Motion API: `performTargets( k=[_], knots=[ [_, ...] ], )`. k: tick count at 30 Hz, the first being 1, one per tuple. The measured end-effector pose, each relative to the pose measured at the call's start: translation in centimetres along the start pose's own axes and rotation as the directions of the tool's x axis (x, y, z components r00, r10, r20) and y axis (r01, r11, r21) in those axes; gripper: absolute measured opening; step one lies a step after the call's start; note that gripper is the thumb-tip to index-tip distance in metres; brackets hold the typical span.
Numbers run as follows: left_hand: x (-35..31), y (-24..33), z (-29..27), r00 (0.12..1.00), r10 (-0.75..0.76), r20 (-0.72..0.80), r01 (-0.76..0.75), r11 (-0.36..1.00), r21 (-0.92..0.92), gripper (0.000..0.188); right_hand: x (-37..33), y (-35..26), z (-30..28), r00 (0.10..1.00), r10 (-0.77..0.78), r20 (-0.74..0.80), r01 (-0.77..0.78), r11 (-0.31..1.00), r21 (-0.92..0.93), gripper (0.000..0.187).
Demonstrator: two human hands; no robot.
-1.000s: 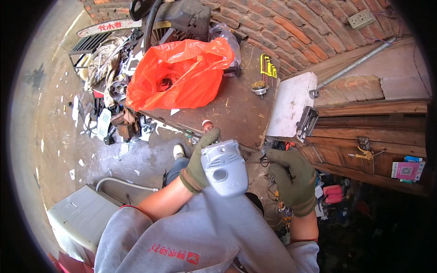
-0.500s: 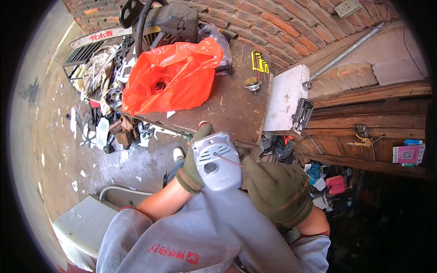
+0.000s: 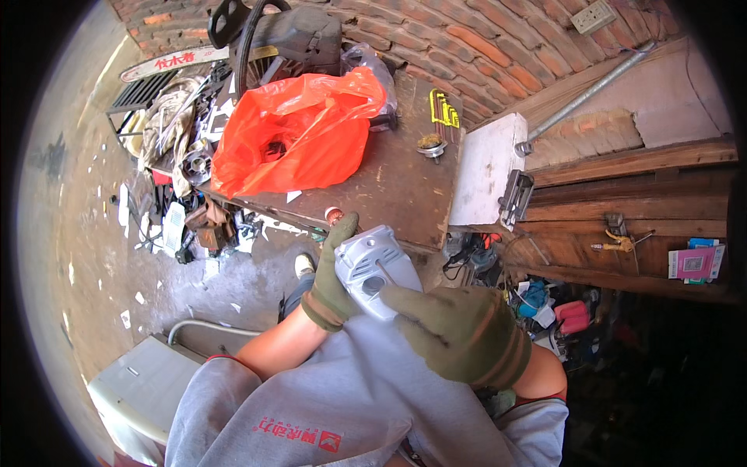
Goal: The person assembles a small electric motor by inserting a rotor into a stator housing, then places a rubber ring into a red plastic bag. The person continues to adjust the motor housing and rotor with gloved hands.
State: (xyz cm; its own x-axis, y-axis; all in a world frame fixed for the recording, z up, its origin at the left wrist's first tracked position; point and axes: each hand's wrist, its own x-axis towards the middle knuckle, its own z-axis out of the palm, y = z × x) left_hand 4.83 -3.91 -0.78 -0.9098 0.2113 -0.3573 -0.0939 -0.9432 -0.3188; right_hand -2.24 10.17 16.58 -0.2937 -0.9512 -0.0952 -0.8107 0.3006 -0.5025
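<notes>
My left hand, in an olive glove, grips the side of a silver-grey slotted cover with a round dark hole in its face. The cover is tilted in front of my chest. My right hand, gloved alike, is closed at the cover's right side. It pinches a thin metal rod, whose end meets the slotted face; its grip end is hidden by the fingers. A small reddish, copper-coloured piece shows beside my left fingertips; whether I hold it or it rests on the table edge, I cannot tell.
Ahead stands a brown table bearing an orange plastic bag, a chainsaw, a yellow hex key holder and a small round metal part. Scrap parts litter the left floor. A wooden shelf runs along the right.
The cover has turned and tipped in my left hand, showing its top edge more. My right hand has moved left, close against it, and less of the rod shows.
</notes>
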Motion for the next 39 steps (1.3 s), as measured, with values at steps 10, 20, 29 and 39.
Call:
performTargets(
  k=[10,20,29,39],
  knots=[
    [0.2,0.4,-1.0,0.994,-0.07,0.088,0.078,0.993,-0.089,0.054,-1.1,1.2,1.9,0.931,0.341,0.128,-0.287,0.469,0.836,0.027],
    [0.7,-0.5,-1.2,0.986,-0.152,0.065,0.154,0.988,-0.027,0.061,-2.2,2.3,2.0,0.878,0.324,0.351,-0.393,0.072,0.917,0.046],
    [1.2,-0.9,-1.8,0.971,-0.204,0.122,0.203,0.979,0.017,0.052,-1.6,6.4,0.6,0.765,-0.206,0.61,-0.619,0.029,0.785,0.046],
    [0.4,-1.5,-0.7,0.998,-0.055,-0.011,0.056,0.995,0.086,0.043,-1.8,1.8,-2.0,0.925,-0.377,-0.048,0.334,0.867,-0.37,0.037]
  ],
)
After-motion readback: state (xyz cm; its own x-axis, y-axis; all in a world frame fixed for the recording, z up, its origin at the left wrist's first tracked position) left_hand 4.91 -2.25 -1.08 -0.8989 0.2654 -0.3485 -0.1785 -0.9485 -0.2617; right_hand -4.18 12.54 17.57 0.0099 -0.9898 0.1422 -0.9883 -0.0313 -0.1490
